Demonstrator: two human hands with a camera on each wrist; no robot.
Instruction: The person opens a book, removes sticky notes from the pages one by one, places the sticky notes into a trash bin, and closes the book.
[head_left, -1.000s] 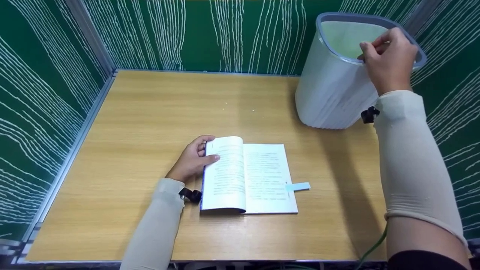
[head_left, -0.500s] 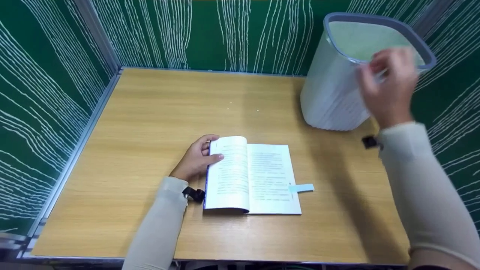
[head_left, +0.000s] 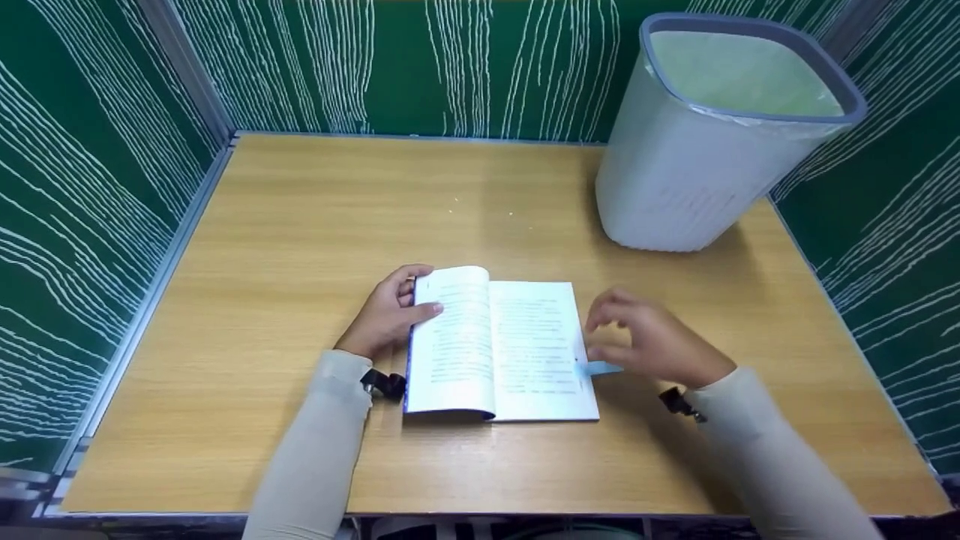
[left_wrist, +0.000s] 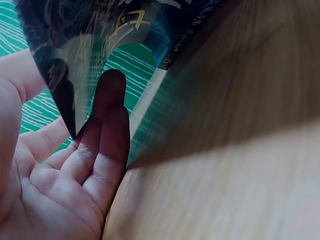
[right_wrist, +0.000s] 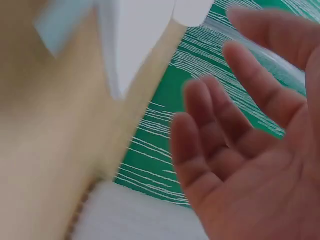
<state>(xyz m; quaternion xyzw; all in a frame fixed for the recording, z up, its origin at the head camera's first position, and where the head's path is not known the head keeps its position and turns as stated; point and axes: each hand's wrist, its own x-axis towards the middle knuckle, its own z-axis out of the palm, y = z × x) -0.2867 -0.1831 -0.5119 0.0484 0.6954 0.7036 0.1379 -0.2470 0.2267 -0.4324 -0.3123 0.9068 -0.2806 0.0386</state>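
Note:
An open book (head_left: 534, 337) lies on the table, its left pages lifted and curved. My left hand (head_left: 388, 313) grips the left edge, thumb over the pages and fingers behind the cover. In the left wrist view the dark printed cover (left_wrist: 100, 20) stands over the fingers of my left hand (left_wrist: 75, 175). A light blue paper strip (head_left: 604, 368) sticks out past the right page. Beside that edge is my right hand (head_left: 649, 337), fingers loosely bent and holding nothing. The right wrist view shows my right hand (right_wrist: 250, 150) apart from the book, the strip (right_wrist: 62, 25) at upper left.
A pale waste bin (head_left: 675, 172) with a grey rim and a liner stands at the back right of the wooden table (head_left: 300, 202). Green walls (head_left: 405, 67) with white lines enclose the back and sides. Small white specks (head_left: 511, 214) lie behind the book.
From the bin's rim my right hand has come down and toward me to the book's right edge, its fingers spreading from a pinch. My left hand keeps its grip on the book.

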